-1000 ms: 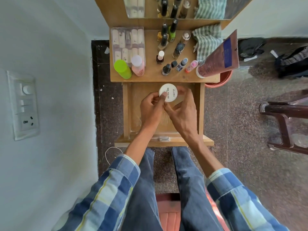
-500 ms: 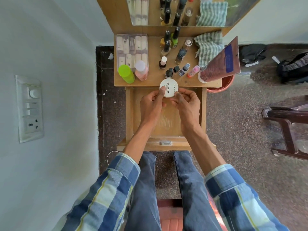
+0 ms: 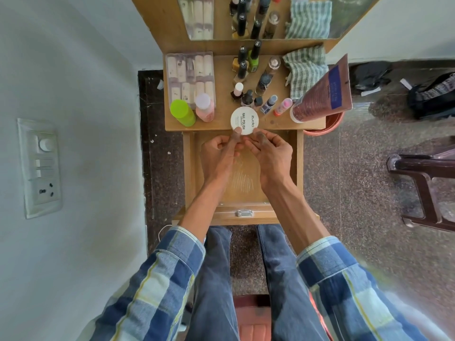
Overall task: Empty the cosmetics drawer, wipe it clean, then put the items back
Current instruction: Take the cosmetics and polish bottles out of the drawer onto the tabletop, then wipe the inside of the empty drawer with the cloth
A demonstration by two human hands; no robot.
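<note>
Jar [image 3: 244,120] of nail polish remover sits just beyond both hands, left hand [image 3: 220,153] and right hand [image 3: 267,153] pinching its near edge, drawer [image 3: 189,166] directly beneath them.

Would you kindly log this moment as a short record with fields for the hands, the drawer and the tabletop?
left hand: fingertips on the near edge of the white round nail polish tin
right hand: fingertips at the tin's near right edge
tin: lying at the front edge of the tabletop, lid up
drawer: pulled open, no items visible inside
tabletop: green bottle, pink bottle, nail polish bottles, brown tube, checked cloth
</note>
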